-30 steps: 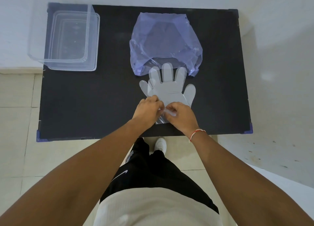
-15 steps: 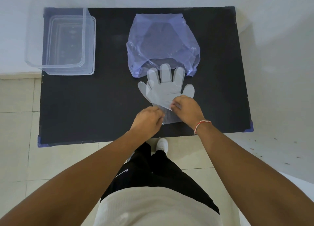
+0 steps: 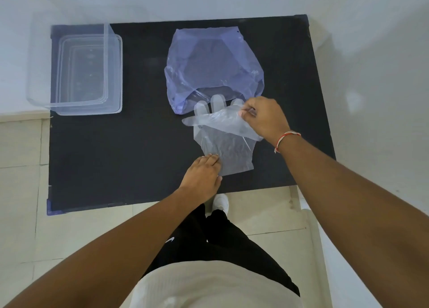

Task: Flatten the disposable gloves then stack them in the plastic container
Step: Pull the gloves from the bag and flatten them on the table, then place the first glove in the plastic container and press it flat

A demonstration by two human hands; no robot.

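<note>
Clear disposable gloves lie stacked in the middle of the black table [image 3: 116, 164]. My right hand [image 3: 263, 118] pinches the top glove [image 3: 220, 121] and has it peeled up and folded over toward the far side. A lower glove [image 3: 228, 153] stays flat on the table, its fingers pointing away from me. My left hand [image 3: 203, 176] presses its fingertips on that glove's cuff edge at the left. The clear plastic container [image 3: 76, 68] stands at the far left corner, apart from both hands.
A crumpled bluish plastic bag [image 3: 212, 62] lies just beyond the gloves, touching their fingertips. The container overhangs the table's left edge. The table's near edge runs just behind my left hand, with tiled floor and my legs below.
My right hand has lifted the top glove away from the cuff end toward the far side. My left hand stayed near the cuff, holding the lower glove down.
</note>
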